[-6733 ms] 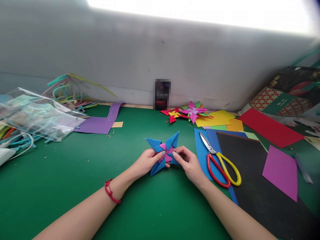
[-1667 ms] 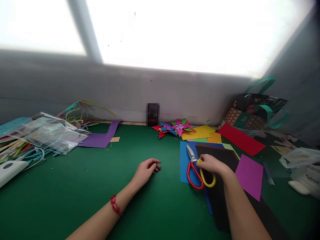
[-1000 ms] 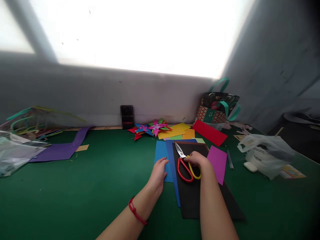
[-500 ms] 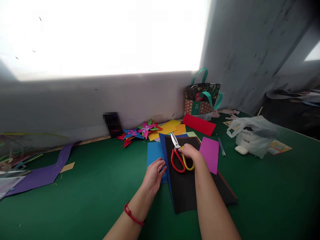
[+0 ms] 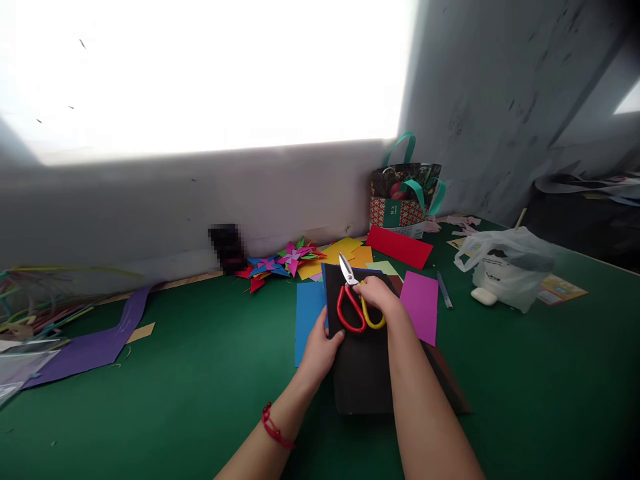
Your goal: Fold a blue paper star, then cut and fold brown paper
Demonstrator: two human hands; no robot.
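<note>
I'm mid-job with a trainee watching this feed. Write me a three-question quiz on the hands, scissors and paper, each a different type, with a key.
1. Multiple choice: which handle of the scissors do the fingers of the right hand hold?
A) red
B) yellow
C) neither

2. True or false: in the picture, the white plastic bag is to the right of the magenta sheet.

3. Fill in: the thumb of the left hand lies on the ____.

Key:
1. B, the yellow handle
2. True
3. black sheet
</note>
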